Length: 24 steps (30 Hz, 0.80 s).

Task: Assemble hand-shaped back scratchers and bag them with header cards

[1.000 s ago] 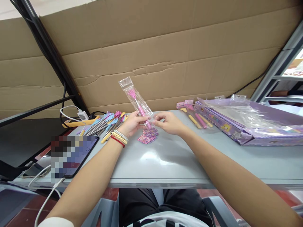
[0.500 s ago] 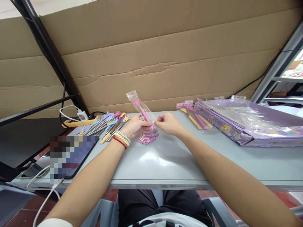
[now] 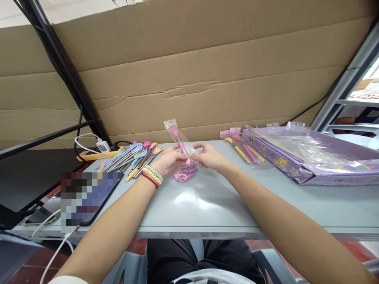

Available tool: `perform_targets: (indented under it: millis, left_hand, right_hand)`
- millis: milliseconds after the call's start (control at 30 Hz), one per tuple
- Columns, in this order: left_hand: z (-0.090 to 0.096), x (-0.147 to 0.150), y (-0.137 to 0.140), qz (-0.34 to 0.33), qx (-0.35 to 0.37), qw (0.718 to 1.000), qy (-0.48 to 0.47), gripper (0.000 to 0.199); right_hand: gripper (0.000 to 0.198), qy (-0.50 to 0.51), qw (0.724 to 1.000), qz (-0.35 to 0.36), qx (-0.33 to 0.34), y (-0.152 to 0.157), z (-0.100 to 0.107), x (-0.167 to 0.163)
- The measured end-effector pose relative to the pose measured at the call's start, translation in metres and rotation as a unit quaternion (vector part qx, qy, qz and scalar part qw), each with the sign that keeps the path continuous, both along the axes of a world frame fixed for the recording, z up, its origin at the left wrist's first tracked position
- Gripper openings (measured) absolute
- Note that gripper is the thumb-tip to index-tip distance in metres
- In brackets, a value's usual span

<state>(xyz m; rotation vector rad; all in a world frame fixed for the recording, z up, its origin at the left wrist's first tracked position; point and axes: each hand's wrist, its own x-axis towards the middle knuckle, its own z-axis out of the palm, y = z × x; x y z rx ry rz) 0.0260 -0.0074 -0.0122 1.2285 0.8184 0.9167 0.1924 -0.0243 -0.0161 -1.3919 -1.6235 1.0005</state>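
Note:
A pink back scratcher with a small hand-shaped head lies inside a clear plastic bag, tilted up and to the left. My left hand is closed on its lower handle, thumb along the front. From the other side, my right hand pinches the lower end of the bag between thumb and fingers. Just beneath both hands, several pink and purple printed cards lie fanned on the table. To the left is a loose pile of back scratchers with metal shafts and coloured heads.
Bagged back scratchers with pink header cards lie to the right, beside a purple box holding clear plastic bags. A tablet and white cables occupy the left of the grey table. Cardboard stands behind.
My right hand has moved slightly left and its fingers have spread along the bag's lower end. The bagged back scratcher has shifted a little right and down.

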Motion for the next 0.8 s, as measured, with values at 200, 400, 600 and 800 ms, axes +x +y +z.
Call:
perform_targets:
  millis: [200,400,600,800]
  left_hand:
    - [0.004,-0.001,-0.003,-0.019,0.006,1.0,-0.008,0.03]
    - [0.001,0.003,-0.004,-0.039,-0.006,0.999,-0.002,0.01]
    - [-0.009,0.007,-0.002,-0.041,-0.04,0.998,-0.015,0.033]
    - [-0.003,0.002,-0.002,-0.024,-0.011,0.999,0.043,0.043]
  right_hand:
    - [0.026,0.099,0.994,0.055,-0.008,0.001,-0.002,0.002]
    - [0.018,0.072,0.997,0.011,-0.007,0.002,-0.002,-0.002]
    - [0.015,0.035,0.999,-0.009,-0.02,0.001,-0.002,-0.005]
    - [0.012,0.021,0.999,0.023,-0.021,0.006,-0.002,0.003]
